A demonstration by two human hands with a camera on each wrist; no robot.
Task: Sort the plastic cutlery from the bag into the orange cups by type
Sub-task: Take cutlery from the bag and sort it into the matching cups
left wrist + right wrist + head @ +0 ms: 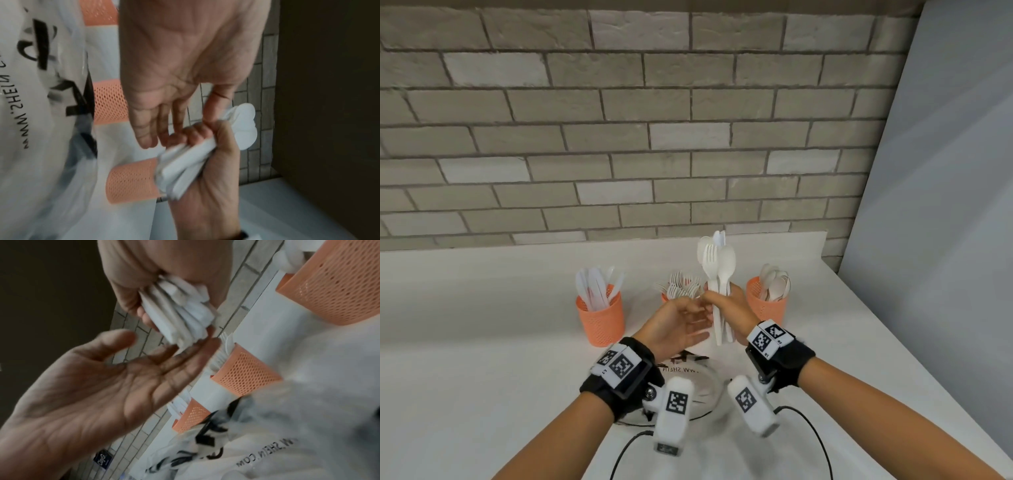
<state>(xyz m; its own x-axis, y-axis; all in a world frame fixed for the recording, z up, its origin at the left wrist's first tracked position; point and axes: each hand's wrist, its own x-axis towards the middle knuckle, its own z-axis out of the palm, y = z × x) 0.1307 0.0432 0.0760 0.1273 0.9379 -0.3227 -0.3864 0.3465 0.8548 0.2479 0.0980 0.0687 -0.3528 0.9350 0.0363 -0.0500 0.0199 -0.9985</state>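
Note:
My right hand grips a mixed bundle of white plastic cutlery upright by the handles, with spoon, fork and knife ends on top. My left hand is open beside it, fingers straight, and its fingertips touch the right hand's knuckles. Behind stand three orange mesh cups: the left cup holds knives, the middle cup holds forks and is mostly hidden, the right cup holds spoons. The clear printed bag lies under my wrists. The bundle's handles stick out below the right fist.
The white counter runs to a grey brick wall at the back. A pale panel stands at the right. Two black cables trail over the counter near its front edge.

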